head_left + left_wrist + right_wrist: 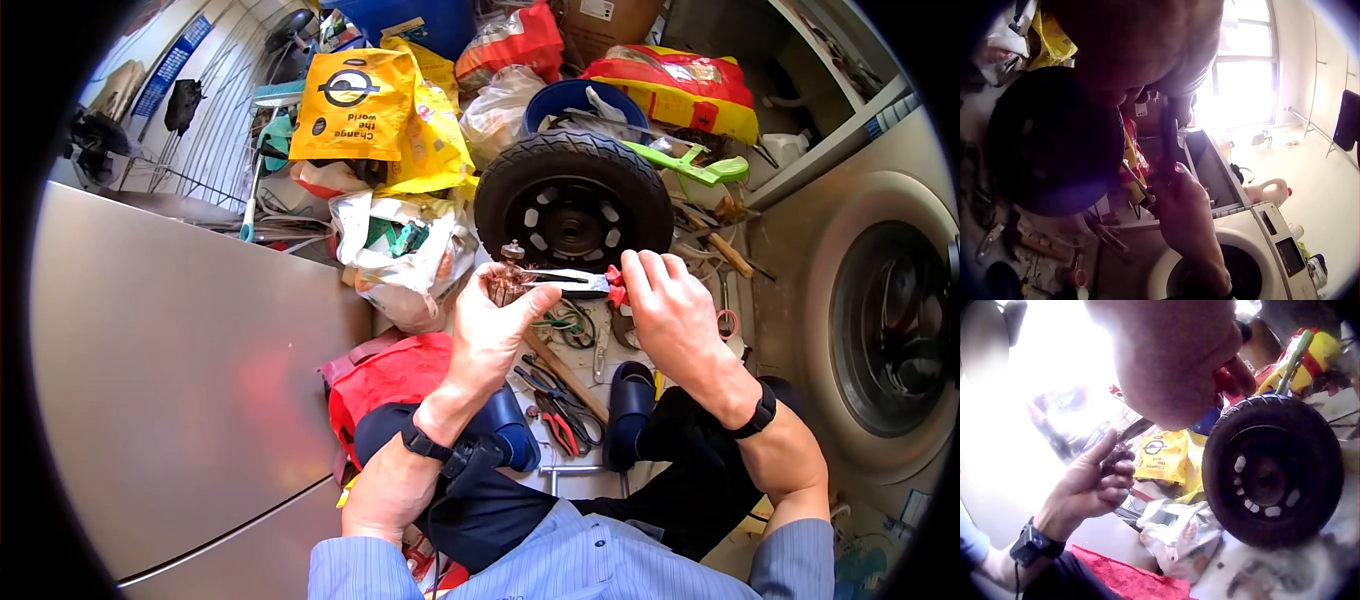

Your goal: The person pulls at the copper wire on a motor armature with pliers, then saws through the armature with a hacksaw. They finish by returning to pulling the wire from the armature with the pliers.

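The left hand (pixel 484 332) is gripping a wire-wound part (pixel 507 289), likely dense, best held round its core, while the right hand (pixel 672 308) is clenching pliers (pixel 588 283).

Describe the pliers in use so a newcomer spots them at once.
In the head view, find the big black wheel. At its lower edge, the right hand holds the red-handled pliers, jaws toward the copper-wired part in the left hand. Unlike the other red-handled tool, lying between the slippers, these are held up in a hand.
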`<state>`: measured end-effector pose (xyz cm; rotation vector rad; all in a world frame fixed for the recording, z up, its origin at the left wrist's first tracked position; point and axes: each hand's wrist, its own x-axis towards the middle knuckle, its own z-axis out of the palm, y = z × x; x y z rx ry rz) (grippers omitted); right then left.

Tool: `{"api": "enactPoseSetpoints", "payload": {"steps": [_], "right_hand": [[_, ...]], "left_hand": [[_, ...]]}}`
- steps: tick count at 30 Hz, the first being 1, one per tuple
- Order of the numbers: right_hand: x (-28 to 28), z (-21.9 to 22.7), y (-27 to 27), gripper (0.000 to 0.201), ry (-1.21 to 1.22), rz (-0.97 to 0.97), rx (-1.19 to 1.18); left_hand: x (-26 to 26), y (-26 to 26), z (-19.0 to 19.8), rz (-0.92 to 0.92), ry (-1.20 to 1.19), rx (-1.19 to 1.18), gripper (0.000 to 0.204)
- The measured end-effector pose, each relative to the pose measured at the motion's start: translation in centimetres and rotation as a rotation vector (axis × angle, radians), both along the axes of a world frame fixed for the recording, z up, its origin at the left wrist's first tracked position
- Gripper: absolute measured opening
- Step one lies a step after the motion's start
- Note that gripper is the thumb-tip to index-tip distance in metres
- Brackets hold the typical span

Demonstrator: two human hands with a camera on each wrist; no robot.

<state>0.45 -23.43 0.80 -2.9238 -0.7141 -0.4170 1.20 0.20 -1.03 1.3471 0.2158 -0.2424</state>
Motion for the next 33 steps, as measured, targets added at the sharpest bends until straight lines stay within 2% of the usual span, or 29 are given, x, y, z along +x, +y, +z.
{"api": "enactPoseSetpoints", "payload": {"steps": [1,5,7,14,16,19,20,22,26,29,33], "right_hand": [[-0.1,0.1,0.0,0.043,0.055,-0.020,0.001],[0.0,-0.1,0.3,0.044,0.083,-0.023,-0.042],[0.2,0.1,0.4,0.027,-0.098,0.019,-0.051],[0.5,-0.5,0.2,0.023,-0.037,0.059,-0.041],[0.5,-1.0,0.0,0.022,-0.045,0.085,-0.075],[0.4,-0.9,-0.1,0.019,0.007,0.084,-0.087],[0.3,-0.8,-0.2,0.019,0.009,0.081,-0.087],[0.4,-0.5,-0.3,0.015,0.037,0.114,-0.055],[0.1,-0.2,-0.4,0.011,0.041,0.111,-0.033],[-0.3,-0.5,-0.5,0.010,0.018,0.105,-0.037],[-1.1,-1.5,-0.5,0.012,0.151,0.077,0.095]], "left_hand": [[0.0,0.0,0.1,-0.002,-0.001,-0.002,0.043],[-0.1,-0.2,0.3,-0.027,-0.018,0.010,0.043],[-0.1,0.0,-0.3,-0.047,-0.093,0.035,0.042],[0.0,0.7,-0.1,-0.097,-0.084,0.184,0.037],[0.2,1.1,-0.4,-0.150,-0.064,0.332,0.036],[0.1,1.0,0.3,-0.170,-0.054,0.366,0.036],[0.0,0.9,0.2,-0.174,-0.053,0.366,0.036],[-0.1,0.6,-0.1,-0.130,-0.067,0.146,0.037],[-0.1,0.7,-0.4,-0.116,-0.073,0.102,0.038],[-0.2,0.2,-0.8,-0.080,-0.102,0.155,0.038],[-0.4,-0.7,-0.8,0.003,-0.123,0.084,0.034]]}}
